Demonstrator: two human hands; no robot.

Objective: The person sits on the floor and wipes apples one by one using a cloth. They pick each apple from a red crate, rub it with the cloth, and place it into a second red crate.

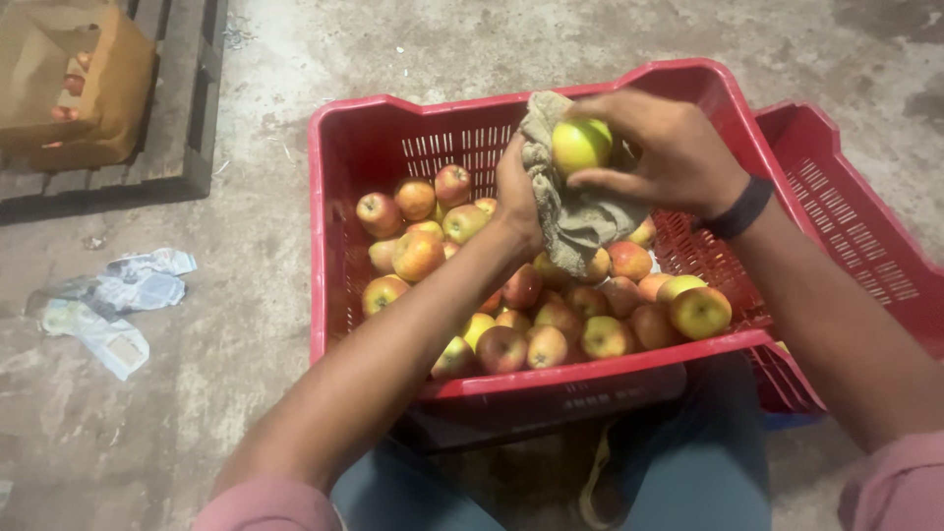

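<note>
Above the middle of the frame, the right hand (pixel 661 147) curls its fingers around a yellow-green apple (pixel 580 145), gripping it over the red crate (pixel 339 197). The left hand (pixel 518 197) is closed on a tan cloth (pixel 570 216) pressed against the apple. More apples (pixel 551 315) fill the crate below. A cardboard box (pixel 74 84) sits upper left, crumpled paper (pixel 113 300) at left.

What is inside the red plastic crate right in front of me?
The red plastic crate holds loose red-and-yellow apples across its floor. The forearms, the right hand, the left hand and the grey-brown cloth cover some apples and part of the floor.
</note>
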